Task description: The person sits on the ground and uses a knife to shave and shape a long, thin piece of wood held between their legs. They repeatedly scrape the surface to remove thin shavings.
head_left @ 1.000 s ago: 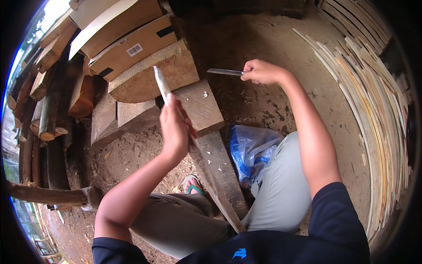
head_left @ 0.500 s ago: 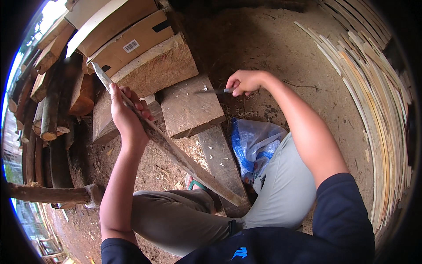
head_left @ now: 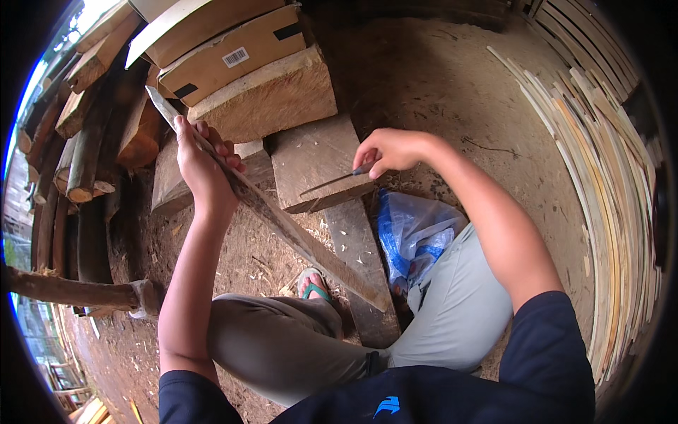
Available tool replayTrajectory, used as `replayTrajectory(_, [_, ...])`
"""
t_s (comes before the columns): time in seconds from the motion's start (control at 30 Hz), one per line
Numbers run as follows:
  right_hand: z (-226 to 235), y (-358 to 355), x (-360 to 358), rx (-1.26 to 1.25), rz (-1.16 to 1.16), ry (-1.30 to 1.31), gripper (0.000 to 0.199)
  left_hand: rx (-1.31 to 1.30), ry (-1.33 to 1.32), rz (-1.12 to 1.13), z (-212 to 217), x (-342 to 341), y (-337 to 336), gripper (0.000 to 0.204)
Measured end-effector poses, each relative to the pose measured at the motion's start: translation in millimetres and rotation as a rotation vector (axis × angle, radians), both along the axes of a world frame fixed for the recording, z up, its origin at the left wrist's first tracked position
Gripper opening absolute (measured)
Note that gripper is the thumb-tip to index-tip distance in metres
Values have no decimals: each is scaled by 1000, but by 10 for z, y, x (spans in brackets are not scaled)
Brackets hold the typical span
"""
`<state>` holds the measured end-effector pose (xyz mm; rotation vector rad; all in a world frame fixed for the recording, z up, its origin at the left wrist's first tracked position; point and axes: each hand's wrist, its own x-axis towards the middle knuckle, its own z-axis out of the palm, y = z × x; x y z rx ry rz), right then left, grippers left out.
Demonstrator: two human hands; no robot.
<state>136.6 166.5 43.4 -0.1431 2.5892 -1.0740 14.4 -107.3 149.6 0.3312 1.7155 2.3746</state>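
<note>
A seated person grips a long wooden slat [head_left: 282, 222] in the left hand [head_left: 201, 166], fingers wrapped around its far end; the slat slants from the far left down toward the near right, ending by the person's knees. The right hand [head_left: 388, 150] is closed on a knife [head_left: 339, 180] whose blade lies flat on a wooden block [head_left: 318, 159]. A blue plastic bag [head_left: 409, 233] sits just right of the block on the dirt floor [head_left: 438, 85]. Cardboard boxes [head_left: 226, 42] and logs [head_left: 78, 141] stand far left; thin split strips [head_left: 607, 177] line the right.
</note>
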Motion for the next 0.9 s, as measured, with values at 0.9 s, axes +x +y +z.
replayTrajectory(0.9, [-467, 397, -243, 157, -673, 244, 33, -37, 90, -29, -46, -3, 12, 42])
